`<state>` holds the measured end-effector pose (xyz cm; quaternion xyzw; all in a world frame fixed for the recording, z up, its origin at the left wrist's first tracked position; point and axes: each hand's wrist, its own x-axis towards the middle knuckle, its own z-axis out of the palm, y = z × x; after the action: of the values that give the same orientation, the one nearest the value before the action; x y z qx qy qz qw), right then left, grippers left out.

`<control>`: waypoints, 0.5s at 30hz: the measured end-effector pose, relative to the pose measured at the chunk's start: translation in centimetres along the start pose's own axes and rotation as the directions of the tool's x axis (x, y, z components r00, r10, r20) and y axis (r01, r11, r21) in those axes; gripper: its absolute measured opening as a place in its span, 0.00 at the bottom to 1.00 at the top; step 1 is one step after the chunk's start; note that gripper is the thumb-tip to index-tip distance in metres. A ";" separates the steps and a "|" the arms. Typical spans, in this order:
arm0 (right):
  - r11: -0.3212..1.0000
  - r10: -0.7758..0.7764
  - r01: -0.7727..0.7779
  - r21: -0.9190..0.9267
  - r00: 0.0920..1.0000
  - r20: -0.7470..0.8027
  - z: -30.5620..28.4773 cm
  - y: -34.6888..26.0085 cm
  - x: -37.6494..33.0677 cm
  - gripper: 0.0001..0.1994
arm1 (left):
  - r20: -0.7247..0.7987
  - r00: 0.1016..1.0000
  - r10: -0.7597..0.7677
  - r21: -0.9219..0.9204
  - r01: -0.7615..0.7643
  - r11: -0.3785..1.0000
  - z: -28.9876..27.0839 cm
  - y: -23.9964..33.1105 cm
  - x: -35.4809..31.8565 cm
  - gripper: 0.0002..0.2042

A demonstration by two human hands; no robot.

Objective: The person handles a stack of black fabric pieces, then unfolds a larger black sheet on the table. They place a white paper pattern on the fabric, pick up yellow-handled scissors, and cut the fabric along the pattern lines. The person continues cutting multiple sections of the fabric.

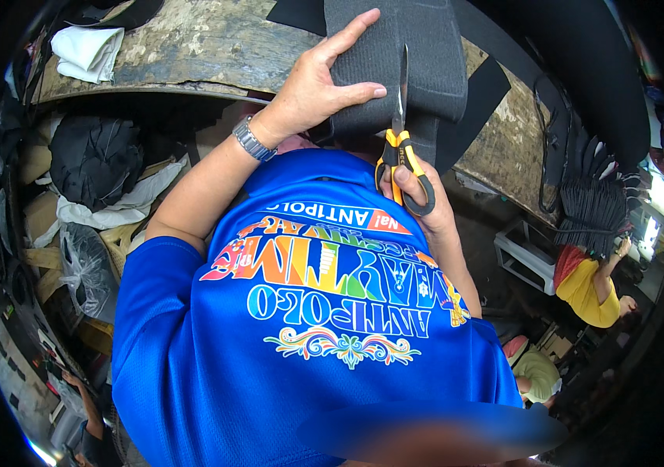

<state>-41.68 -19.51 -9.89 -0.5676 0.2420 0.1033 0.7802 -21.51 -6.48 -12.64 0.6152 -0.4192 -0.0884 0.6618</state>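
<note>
A dark grey sheet of ribbed material point(359, 58) lies over the bench edge, and part of it hangs down toward me. My left hand point(308, 89), with a metal watch at its wrist, rests on the sheet's left side. Its thumb and a forefinger are stretched wide apart; the other fingers are mostly hidden. My right hand point(429, 194) is closed round the yellow and black handles of a pair of scissors point(400, 109). The blades point away from me over the sheet and look closed together.
The worn wooden bench point(199, 54) carries a folded white cloth point(89, 50) and black material point(476, 109). Bundled black cords point(597, 202) hang at right, near a person in yellow point(589, 292) and a white plastic stool point(515, 253). A black bundle point(94, 159) lies below the bench's left.
</note>
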 end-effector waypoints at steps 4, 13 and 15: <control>0.995 0.025 -0.028 -0.101 0.999 -0.037 0.2 -0.1 0.0 0.22 | 0.001 0.986 -0.167 -0.042 0.167 0.985 -0.3 0.8 0.1 0.41; 0.992 0.004 -0.005 0.128 1.000 0.005 -0.2 -0.6 0.3 0.18 | 0.154 0.980 -0.127 -0.111 0.145 0.983 0.9 0.5 -1.6 0.43; 0.987 -0.006 0.008 0.163 1.000 -0.016 0.1 -0.3 0.3 0.17 | 0.151 0.979 -0.140 -0.127 0.160 0.979 0.9 0.5 -1.7 0.43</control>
<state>-41.23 -19.60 -9.74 -0.5033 0.2535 0.0761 0.8226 -23.35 -5.93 -13.08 0.5900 -0.4104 -0.2103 0.6628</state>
